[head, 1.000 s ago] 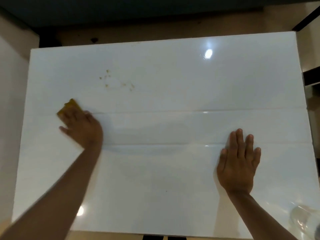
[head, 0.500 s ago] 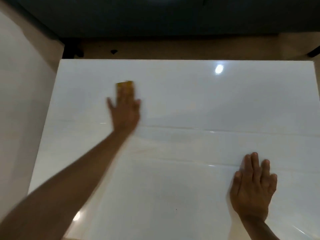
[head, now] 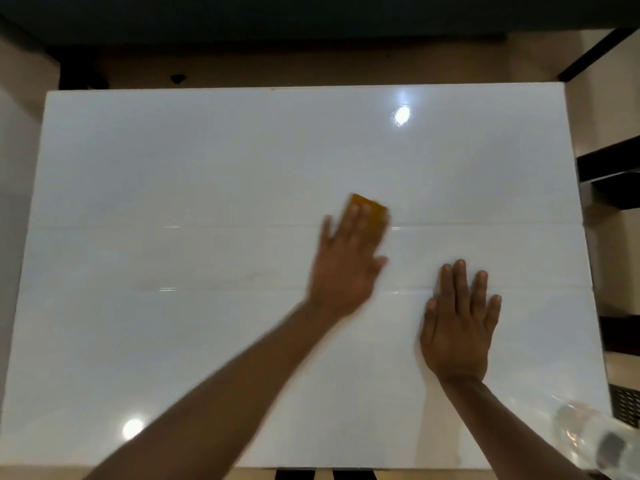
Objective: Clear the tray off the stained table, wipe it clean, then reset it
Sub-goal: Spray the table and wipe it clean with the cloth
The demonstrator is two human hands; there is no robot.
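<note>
A glossy white table (head: 173, 168) fills the head view. My left hand (head: 346, 261) lies flat, fingers straight, pressing a yellow-orange sponge (head: 370, 207) onto the table near its middle; only the sponge's far edge shows past my fingertips. My right hand (head: 457, 320) rests palm down with spread fingers on the table, right of the left hand and nearer to me. No brown stain shows on the surface, only a faint smear (head: 207, 282) left of centre. No tray is in view.
A clear plastic bottle (head: 588, 441) lies at the table's near right corner. Dark shelving (head: 613, 174) stands past the right edge, and beige floor and a dark wall lie beyond the far edge. Lamp reflections glint on the tabletop.
My left hand swept the sponge from the table's left side up over the brown stain spots and across to the middle. Those spots no longer show. My right hand stayed flat.
</note>
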